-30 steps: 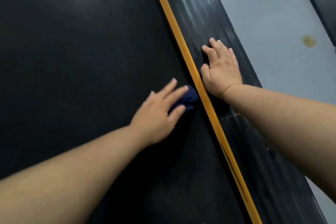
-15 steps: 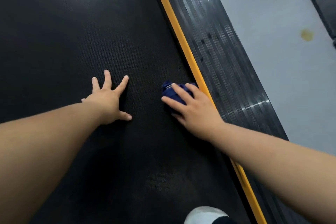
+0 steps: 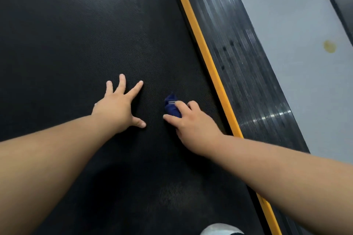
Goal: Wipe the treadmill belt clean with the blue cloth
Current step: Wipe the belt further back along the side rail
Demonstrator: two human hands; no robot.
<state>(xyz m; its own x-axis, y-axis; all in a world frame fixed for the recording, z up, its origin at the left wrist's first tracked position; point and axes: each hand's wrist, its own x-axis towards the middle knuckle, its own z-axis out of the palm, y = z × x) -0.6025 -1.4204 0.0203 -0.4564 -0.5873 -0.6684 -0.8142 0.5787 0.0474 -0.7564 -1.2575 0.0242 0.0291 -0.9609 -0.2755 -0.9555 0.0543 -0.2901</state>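
The black treadmill belt (image 3: 86, 34) fills most of the view. A small bunched blue cloth (image 3: 171, 108) lies on it, a little left of the yellow edge strip. My right hand (image 3: 193, 125) covers the cloth's near side, with curled fingers and thumb holding it against the belt. My left hand (image 3: 119, 108) rests flat on the belt to the left of the cloth, fingers spread, holding nothing. A dusty grey patch (image 3: 177, 194) shows on the belt nearer to me.
A yellow strip (image 3: 208, 59) borders the belt on the right. Beyond it runs the ribbed black side rail (image 3: 244, 66), then the grey floor (image 3: 298, 44) with a yellowish stain (image 3: 329, 46). A white shoe tip (image 3: 219, 229) shows at the bottom edge.
The cloth passed from my left hand to my right. My left hand moved left and flattened on the belt; my right hand left the side rail and slid the cloth away from the yellow strip.
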